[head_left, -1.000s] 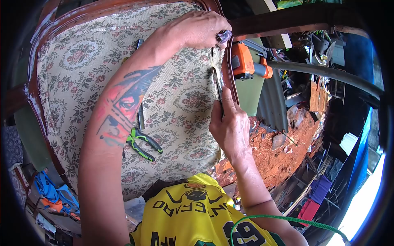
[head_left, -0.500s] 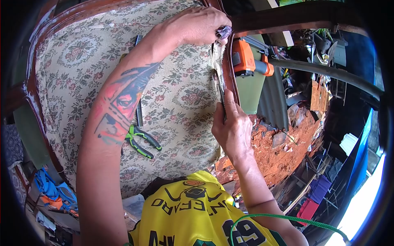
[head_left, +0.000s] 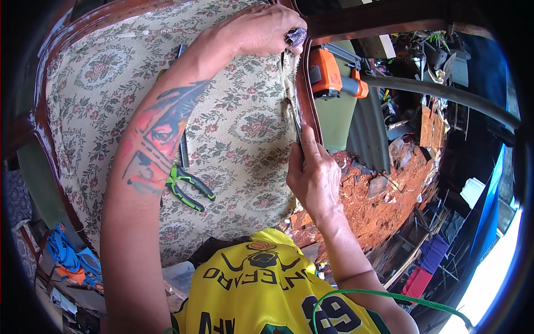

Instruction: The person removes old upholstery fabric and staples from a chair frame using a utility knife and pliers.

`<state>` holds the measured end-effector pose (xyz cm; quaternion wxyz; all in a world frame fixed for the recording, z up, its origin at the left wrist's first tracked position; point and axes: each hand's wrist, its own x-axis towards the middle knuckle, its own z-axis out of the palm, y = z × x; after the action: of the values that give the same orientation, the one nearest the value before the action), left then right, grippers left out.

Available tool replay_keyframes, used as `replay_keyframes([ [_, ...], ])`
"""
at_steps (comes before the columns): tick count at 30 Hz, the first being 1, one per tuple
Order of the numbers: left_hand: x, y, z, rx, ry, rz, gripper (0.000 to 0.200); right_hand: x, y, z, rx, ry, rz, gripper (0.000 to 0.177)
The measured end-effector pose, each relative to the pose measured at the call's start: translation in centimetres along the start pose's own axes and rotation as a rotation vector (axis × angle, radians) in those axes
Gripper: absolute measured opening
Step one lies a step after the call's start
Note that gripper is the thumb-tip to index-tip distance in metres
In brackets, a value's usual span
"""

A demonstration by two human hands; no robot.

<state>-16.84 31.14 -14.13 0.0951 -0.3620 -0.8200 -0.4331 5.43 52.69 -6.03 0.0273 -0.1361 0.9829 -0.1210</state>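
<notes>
A chair's padded panel (head_left: pixel 217 133) in flowered fabric lies in front of me, framed in dark carved wood. My left hand (head_left: pixel 267 33) is closed on the fabric edge at the far right corner of the panel, with a dark shiny thing at its fingers. Closed around a slim dark metal tool (head_left: pixel 300 139), my right hand (head_left: pixel 316 175) is at the panel's right side. The tool's narrow tip lies at the frayed fabric edge (head_left: pixel 290 83) along the wooden frame (head_left: pixel 305 83); its kind is hidden by my grip.
Green-handled pliers (head_left: pixel 189 186) rest on the fabric, beside a dark straight bar (head_left: pixel 183 145) partly under my left forearm. An orange nail gun (head_left: pixel 327 72) lies right of the frame on a green surface (head_left: pixel 336 122). A green cord (head_left: pixel 389 295) crosses my right arm.
The chair and tools sit slightly further left and up in view. My left hand has shifted along with them; my right hand and its tool have moved slightly nearer me along the fabric edge.
</notes>
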Motion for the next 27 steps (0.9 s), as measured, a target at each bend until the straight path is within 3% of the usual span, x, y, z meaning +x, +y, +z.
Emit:
replay_keyframes([
  [2, -0.2, 0.1, 0.1, -0.002, 0.088, 0.060, 0.018, -0.6, 0.1, -0.2, -0.009, -0.009, 0.006, 0.043],
  [6, -0.1, 0.8, -0.4, -0.009, 0.024, 0.005, 0.015, -1.6, 0.7, -0.8, -0.014, -0.045, 0.019, 0.045],
  [8, -0.7, 1.9, -1.5, 0.065, -0.071, -0.211, 0.016, -2.0, 0.7, -0.8, -0.008, -0.048, 0.028, 0.046],
  [11, -0.9, 2.9, -1.2, 0.139, 0.005, -0.223, 0.014, -2.4, 0.9, -0.8, 0.001, -0.057, 0.042, 0.046],
  [14, -0.4, 3.7, -2.2, 0.034, -0.081, -0.289, 0.010, -3.0, 1.1, -1.0, 0.031, -0.048, 0.065, 0.045],
  [18, 0.8, 6.3, -4.1, 0.040, -0.225, -0.269, 0.008, -2.6, 1.1, -1.7, 0.151, -0.069, 0.109, 0.046],
  [21, 0.6, 7.2, -4.0, 0.208, -0.150, -0.122, 0.007, -3.2, 0.1, -2.7, 0.179, -0.031, 0.138, 0.047],
  [23, 1.0, 6.4, -3.8, 0.140, -0.172, -0.195, 0.007, -2.7, -0.4, -2.6, 0.228, -0.037, 0.145, 0.048],
  [25, 1.0, 5.6, -3.3, 0.127, -0.107, -0.181, 0.007, -0.7, -1.0, -1.4, 0.317, 0.130, 0.059, 0.049],
  [27, 1.0, 5.4, -3.1, 0.108, -0.125, -0.190, 0.007, 1.3, -1.2, -0.1, 0.250, 0.166, -0.011, 0.048],
])
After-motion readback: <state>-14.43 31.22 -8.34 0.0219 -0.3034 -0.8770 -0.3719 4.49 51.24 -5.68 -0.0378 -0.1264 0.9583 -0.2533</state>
